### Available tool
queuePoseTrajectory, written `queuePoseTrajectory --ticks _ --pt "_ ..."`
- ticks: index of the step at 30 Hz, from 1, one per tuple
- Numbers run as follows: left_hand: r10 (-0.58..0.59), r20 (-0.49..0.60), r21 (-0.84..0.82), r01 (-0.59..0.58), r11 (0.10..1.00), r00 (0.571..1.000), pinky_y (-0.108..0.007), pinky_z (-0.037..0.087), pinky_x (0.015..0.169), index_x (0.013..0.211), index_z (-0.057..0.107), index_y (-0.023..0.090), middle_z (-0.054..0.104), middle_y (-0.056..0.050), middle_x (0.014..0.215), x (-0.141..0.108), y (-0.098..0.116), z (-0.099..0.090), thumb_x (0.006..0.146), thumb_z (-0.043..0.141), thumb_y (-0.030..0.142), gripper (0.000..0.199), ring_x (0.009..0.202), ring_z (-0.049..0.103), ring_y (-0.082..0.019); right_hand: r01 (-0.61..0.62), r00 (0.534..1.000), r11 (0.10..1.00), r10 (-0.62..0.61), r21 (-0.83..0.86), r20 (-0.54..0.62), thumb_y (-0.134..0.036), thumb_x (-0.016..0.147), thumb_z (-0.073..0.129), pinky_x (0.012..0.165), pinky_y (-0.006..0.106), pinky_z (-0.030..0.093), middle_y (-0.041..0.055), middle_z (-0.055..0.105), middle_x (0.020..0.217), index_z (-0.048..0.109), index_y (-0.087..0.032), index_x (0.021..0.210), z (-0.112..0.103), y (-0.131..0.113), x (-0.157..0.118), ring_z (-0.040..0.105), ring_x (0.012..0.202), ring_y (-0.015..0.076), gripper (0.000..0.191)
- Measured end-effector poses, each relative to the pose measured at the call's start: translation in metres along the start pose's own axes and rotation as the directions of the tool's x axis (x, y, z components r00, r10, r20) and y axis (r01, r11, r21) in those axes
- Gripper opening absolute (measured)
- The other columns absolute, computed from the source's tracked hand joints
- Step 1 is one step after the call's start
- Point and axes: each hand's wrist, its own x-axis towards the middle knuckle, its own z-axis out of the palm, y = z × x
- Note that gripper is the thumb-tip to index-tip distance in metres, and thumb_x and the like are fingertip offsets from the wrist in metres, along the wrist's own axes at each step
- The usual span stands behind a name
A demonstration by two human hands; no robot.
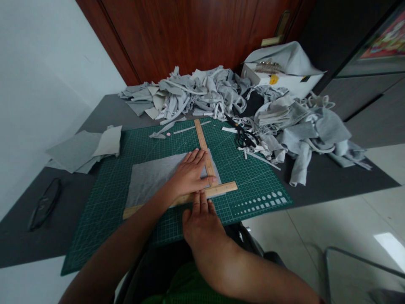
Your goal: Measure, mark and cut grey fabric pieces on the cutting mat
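A piece of grey fabric [150, 175] lies on the green cutting mat [107, 169]. Two wooden rulers meet at a corner over its right side: an upright ruler [201, 137] and a crosswise ruler [227, 187] along the fabric's near edge. My left hand [191, 173] rests flat on the fabric, fingers stretched, with its fingertips and thumb against the upright ruler. From the near side, my right hand [202, 221] reaches in with its fingers extended and their tips at the crosswise ruler. My left forearm hides part of that ruler and the fabric.
Black scissors [243, 135] lie by the scrap heap at right. Grey fabric scraps [202, 90] pile along the back, near a white box [297, 84]. Fabric pieces [77, 147] overlap the mat's left edge, and a dark looped object [46, 204] lies on the table.
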Motion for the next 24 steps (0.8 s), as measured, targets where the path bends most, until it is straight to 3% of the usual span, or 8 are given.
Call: queuePoseTrajectory --ticks 14,24 --pt "0.002 -0.024 -0.009 -0.002 1.0 1.0 -0.049 0.018 0.13 0.164 0.022 0.006 0.021 -0.023 0.173 0.0007 -0.0027 0.0038 0.094 0.045 0.076 0.102 0.161 0.018 -0.037 0.014 1.0 0.999 -0.014 -0.037 -0.022 -0.007 0.105 0.041 0.115 0.063 0.044 0.0327 0.037 0.158 0.071 -0.002 0.131 -0.0019 -0.0006 0.0006 0.034 0.149 0.0449 0.04" --pt "0.026 -0.045 -0.02 -0.027 0.999 0.999 -0.05 0.021 0.13 0.162 0.025 0.006 0.024 -0.025 0.171 0.001 -0.0036 0.0044 0.093 0.047 0.076 0.101 0.161 0.02 -0.039 0.026 1.0 1.0 -0.026 -0.011 -0.002 -0.007 0.106 0.037 0.119 0.063 0.038 0.036 0.031 0.159 0.065 0.001 0.138 -0.0013 0.0018 -0.0041 0.027 0.151 0.0452 0.044"
